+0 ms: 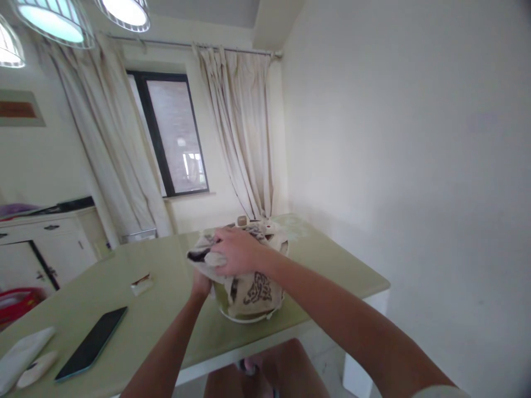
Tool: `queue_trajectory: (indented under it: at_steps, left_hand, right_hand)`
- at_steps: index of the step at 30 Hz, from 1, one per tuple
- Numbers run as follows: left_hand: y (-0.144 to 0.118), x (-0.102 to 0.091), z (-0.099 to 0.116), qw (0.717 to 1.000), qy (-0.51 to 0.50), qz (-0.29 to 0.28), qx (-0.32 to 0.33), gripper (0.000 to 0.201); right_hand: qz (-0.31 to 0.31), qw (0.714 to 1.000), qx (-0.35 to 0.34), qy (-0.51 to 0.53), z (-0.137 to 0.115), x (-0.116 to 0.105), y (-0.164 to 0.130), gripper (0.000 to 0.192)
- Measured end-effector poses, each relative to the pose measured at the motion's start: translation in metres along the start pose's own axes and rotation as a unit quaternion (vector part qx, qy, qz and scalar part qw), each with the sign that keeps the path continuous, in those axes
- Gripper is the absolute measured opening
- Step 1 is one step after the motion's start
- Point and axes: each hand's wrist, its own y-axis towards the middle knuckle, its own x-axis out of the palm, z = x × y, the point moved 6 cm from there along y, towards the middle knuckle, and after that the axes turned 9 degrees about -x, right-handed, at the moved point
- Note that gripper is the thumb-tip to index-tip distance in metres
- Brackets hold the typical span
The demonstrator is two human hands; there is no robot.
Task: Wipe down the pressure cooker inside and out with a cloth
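Note:
A cream cloth bag (pixel 253 290) with dark printed patterns sits draped over a green round container (pixel 224 301) on the pale green table (pixel 166 298). My right hand (pixel 236 251) lies on top of the bag, fingers closed on a fold of its fabric. My left hand (pixel 201 284) is below it at the bag's left side, gripping the cloth, partly hidden by the fabric. A small beige round object (pixel 241 221) shows just behind the bag.
A dark phone (pixel 91 342) lies near the table's front left, with white objects (pixel 25 356) beside it and a small packet (pixel 141 283) further in. A white cabinet (pixel 41 249), curtains and a window stand behind; a wall is close on the right.

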Motion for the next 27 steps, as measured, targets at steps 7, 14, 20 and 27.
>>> queue_trajectory:
  at_steps: [7, 14, 20, 27]
  left_hand:
    - [-0.005, 0.011, 0.009, 0.996, -0.077, 0.030, -0.046, 0.051]
    - [-0.004, 0.011, 0.005, 0.998, -0.053, 0.030, -0.029, 0.051]
    - [-0.007, 0.012, 0.014, 0.998, -0.056, 0.028, -0.016, 0.052]
    - [-0.006, 0.014, 0.015, 0.998, -0.058, 0.021, -0.032, 0.053]
  right_hand:
    - [0.064, 0.963, 0.229, 0.129, 0.085, -0.027, -0.105, 0.015]
    - [0.169, 0.943, 0.269, 0.097, 0.037, -0.031, -0.146, 0.007]
    - [0.187, 0.933, 0.276, 0.135, 0.033, -0.032, -0.146, 0.014]
    - [0.234, 0.908, 0.324, 0.123, 0.041, -0.030, -0.150, 0.019]
